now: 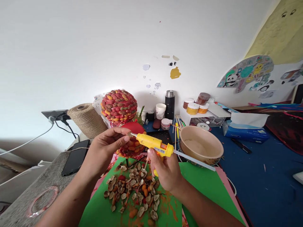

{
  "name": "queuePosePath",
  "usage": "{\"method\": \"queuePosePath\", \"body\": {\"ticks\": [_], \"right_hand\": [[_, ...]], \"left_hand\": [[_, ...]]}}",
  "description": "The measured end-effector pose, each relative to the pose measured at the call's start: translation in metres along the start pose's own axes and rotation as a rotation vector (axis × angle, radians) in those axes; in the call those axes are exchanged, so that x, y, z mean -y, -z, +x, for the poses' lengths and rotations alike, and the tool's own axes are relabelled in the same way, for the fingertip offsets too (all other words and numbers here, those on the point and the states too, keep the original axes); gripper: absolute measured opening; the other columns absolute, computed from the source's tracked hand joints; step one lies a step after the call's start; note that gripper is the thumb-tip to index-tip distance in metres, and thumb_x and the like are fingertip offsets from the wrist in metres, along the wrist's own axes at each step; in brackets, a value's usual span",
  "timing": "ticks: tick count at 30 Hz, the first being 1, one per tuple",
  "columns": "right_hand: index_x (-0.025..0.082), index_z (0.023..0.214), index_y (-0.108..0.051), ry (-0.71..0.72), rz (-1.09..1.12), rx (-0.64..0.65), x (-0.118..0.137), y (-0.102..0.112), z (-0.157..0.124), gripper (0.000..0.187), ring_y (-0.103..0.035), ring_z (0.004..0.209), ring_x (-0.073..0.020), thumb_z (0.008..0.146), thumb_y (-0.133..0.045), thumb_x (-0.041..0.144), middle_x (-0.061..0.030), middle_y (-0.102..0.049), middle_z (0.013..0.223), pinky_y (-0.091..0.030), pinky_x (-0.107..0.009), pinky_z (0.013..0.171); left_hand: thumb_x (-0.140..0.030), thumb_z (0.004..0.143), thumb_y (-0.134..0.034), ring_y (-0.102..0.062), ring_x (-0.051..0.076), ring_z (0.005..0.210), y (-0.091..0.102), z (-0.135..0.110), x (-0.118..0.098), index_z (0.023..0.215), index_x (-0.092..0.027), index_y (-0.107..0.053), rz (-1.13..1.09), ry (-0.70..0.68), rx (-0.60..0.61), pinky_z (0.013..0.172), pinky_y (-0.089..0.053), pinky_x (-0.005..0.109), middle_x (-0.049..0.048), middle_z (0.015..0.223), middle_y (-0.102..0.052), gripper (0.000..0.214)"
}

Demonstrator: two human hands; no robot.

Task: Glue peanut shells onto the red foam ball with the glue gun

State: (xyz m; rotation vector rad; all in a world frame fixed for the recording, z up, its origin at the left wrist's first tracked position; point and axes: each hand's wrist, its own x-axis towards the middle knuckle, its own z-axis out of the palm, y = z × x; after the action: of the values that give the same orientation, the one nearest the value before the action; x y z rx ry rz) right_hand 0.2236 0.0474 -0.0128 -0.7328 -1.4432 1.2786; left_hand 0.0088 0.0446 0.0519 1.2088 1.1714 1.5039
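At the lower left of the frame, we see a clear ring [44,201] lying on a grey speckled surface, with a black smartphone [75,157] above it. Further up at the left edge region, plugs sit in a black wall socket [47,115], and just beside it stands a spool of jute twine [85,121].

Left of centre, we see the left hand [112,140] pinching a small brownish piece [130,134] between thumb and fingertips; it may be a bit of peanut shell, but it is too small and half covered for us to be sure. Above that hand stands a ball covered in red, orange and brown peanut shells [119,105].

In the lower centre, we find loose peanut shells [132,183], some painted, scattered over green paper [201,186]. In the middle of the frame is the yellow hot glue gun [151,143], its nozzle at the pinched piece and a translucent glue stick [196,160] poking out behind toward the right. The right hand [167,171] has its fingers wrapped around the handle.

Behind, we see a black thermos [169,105], then paint jars [193,108] on a white box, a beige bowl [201,143] right of centre, and a blue tissue pack [246,130] at the right.
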Motion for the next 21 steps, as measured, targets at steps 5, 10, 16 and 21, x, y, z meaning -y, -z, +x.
{"method": "queuePosePath", "body": {"ticks": [5,10,16,21], "right_hand": [[0.026,0.079,-0.063,0.007,-0.012,-0.008,-0.0008,-0.0004,-0.0015,0.066,-0.048,0.045,-0.0158,0.108,-0.062,0.086,0.0048,-0.051,0.051,-0.038,-0.029,0.045],[0.027,0.079,-0.063,0.025,-0.013,-0.003,0.0005,-0.0011,-0.0017,0.065,-0.047,0.046,-0.0163,0.109,-0.061,0.085,0.0044,-0.05,0.051,-0.037,-0.029,0.044],[0.027,0.08,-0.062,0.014,-0.017,-0.015,0.0006,-0.0015,-0.0024,0.064,-0.048,0.048,-0.0169,0.108,-0.062,0.084,0.0038,-0.05,0.054,-0.037,-0.028,0.044],[0.026,0.082,-0.065,0.034,-0.02,-0.014,0.0002,-0.002,-0.0012,0.059,-0.046,0.048,-0.0163,0.11,-0.063,0.078,0.0039,-0.049,0.055,-0.036,-0.028,0.043]], "left_hand": [[-0.041,0.079,-0.11,-0.084,0.021,0.08,0.0006,0.0009,0.0003,0.1,-0.023,-0.094,0.001,0.001,0.008,0.074,-0.07,0.026,0.0068,0.091,-0.09,0.032],[-0.042,0.077,-0.112,-0.086,0.022,0.079,0.0007,0.0014,0.0016,0.1,-0.023,-0.094,-0.016,0.024,0.02,0.074,-0.071,0.027,0.0069,0.091,-0.091,0.034],[-0.042,0.076,-0.112,-0.086,0.024,0.08,-0.0014,0.0002,0.0004,0.1,-0.023,-0.093,-0.022,0.033,0.021,0.074,-0.073,0.03,0.0078,0.091,-0.091,0.036],[-0.044,0.073,-0.113,-0.087,0.026,0.08,-0.0032,-0.0002,-0.0012,0.099,-0.021,-0.093,-0.013,0.034,0.008,0.074,-0.074,0.033,0.0092,0.09,-0.091,0.04]]}}
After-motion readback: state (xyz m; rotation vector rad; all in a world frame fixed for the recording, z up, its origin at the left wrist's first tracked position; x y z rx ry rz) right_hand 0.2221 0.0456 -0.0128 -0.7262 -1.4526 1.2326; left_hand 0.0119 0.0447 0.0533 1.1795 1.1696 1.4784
